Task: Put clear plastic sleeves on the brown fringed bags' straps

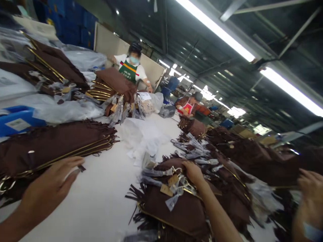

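Note:
My left hand [57, 179] is held over the white table, thumb and fingers closed on a small dark strip [81, 167] at the fingertips. Just behind it lies a stack of dark brown fringed bags [58, 143] with gold-coloured edges. On the right, my right hand [193, 173] grips the upper edge of a brown fringed bag [174, 206]; its fingertips are partly hidden in the folds. Tan paper tags [166, 190] and plastic-wrapped parts [174, 200] lie on that bag, close to my right hand.
More brown bags [227, 188] are heaped to the right, where another person's hand [311, 191] rests near them. White wrapping [143, 134] lies mid-table [98, 201]. At left are a blue bin [17, 119] and further bags [116, 80]. A co-worker [130, 69] stands at the far end.

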### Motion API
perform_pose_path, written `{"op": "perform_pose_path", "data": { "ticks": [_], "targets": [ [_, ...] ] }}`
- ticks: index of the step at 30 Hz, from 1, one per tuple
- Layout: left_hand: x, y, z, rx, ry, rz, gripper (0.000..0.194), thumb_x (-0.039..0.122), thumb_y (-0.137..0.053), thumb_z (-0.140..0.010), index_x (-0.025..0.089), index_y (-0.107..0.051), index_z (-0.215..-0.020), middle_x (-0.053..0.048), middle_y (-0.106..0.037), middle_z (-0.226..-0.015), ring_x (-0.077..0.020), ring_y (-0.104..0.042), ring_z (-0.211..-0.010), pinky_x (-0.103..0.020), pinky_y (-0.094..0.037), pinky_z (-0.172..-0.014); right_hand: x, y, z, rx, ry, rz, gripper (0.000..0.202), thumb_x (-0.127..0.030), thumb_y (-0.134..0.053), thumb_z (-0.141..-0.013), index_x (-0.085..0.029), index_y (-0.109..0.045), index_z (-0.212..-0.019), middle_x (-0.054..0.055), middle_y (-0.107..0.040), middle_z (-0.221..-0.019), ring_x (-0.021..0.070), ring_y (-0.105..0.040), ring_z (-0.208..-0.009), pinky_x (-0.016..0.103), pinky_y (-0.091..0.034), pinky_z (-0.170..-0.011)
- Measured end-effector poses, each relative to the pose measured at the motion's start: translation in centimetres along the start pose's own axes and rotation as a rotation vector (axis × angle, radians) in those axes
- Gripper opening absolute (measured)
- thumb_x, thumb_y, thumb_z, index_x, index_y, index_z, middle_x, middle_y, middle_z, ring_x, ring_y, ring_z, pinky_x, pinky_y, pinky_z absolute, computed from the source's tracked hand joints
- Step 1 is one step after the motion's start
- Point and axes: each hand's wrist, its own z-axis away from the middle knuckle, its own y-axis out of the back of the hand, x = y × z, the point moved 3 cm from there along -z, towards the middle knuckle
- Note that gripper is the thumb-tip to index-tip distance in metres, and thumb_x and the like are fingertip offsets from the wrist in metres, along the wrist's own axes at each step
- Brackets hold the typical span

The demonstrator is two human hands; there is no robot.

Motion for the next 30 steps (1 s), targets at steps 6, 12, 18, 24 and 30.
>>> {"op": "perform_pose_path", "data": {
  "ticks": [6,12,18,24,30],
  "targets": [
    [19.1,-9.6,-8.4,-0.428,-0.221,0.342,0.031,0.042,-0.040,-0.096,0.025,-0.063,-0.108,-0.002,-0.067,-0.111,-0.0212,-0.061,-0.104,-0.030,-0.047,-0.089,1.5,-1.1,1.1,0.055,0.034,0.115,0.012,-0.010,-0.053,-0.091,-0.014,-0.062,-0.097,0.006,-0.064,-0.095,0.0209,-0.059,-0.094,0.037,-0.048,-0.084],
    [31.1,-24.2,-14.6,-0.739,-0.334,0.222,0.043,0.043,-0.040,-0.092,0.016,-0.063,-0.118,-0.013,-0.063,-0.125,-0.0289,-0.056,-0.116,-0.038,-0.040,-0.101,-0.3,-0.5,7.8,0.183,-0.070,0.130,0.013,-0.009,-0.052,-0.088,-0.018,-0.061,-0.091,0.009,-0.061,-0.088,0.0275,-0.055,-0.084,0.041,-0.046,-0.073],
    [33.3,-35.3,-14.9,-1.112,-0.291,0.139,0.070,0.065,-0.058,-0.077,0.013,-0.062,-0.124,-0.018,-0.060,-0.130,-0.0340,-0.058,-0.117,-0.040,-0.043,-0.100,6.8,-6.4,15.7,0.596,-0.640,-0.662,0.026,-0.038,-0.051,-0.094,-0.022,-0.053,-0.115,0.009,-0.063,-0.107,0.0267,-0.062,-0.098,0.045,-0.049,-0.088],
    [33.4,-38.4,-15.9,-1.243,-0.198,0.169,0.081,0.079,-0.060,-0.065,0.017,-0.068,-0.116,-0.014,-0.063,-0.127,-0.0330,-0.059,-0.113,-0.037,-0.045,-0.094,12.3,-13.6,15.3,0.522,-1.144,-2.020,0.055,-0.041,-0.082,-0.065,-0.017,-0.057,-0.107,0.008,-0.069,-0.102,0.0227,-0.069,-0.083,0.035,-0.059,-0.070],
    [33.5,-39.6,-16.0,-1.208,-0.173,0.272,0.053,0.069,-0.065,-0.063,0.017,-0.067,-0.072,-0.005,-0.068,-0.078,-0.0242,-0.060,-0.079,-0.028,-0.040,-0.066,10.5,-11.6,11.6,0.624,-1.125,-2.268,0.040,-0.017,-0.082,-0.054,-0.019,-0.060,-0.088,0.000,-0.073,-0.083,0.0164,-0.067,-0.073,0.030,-0.058,-0.066]
  ]
}}
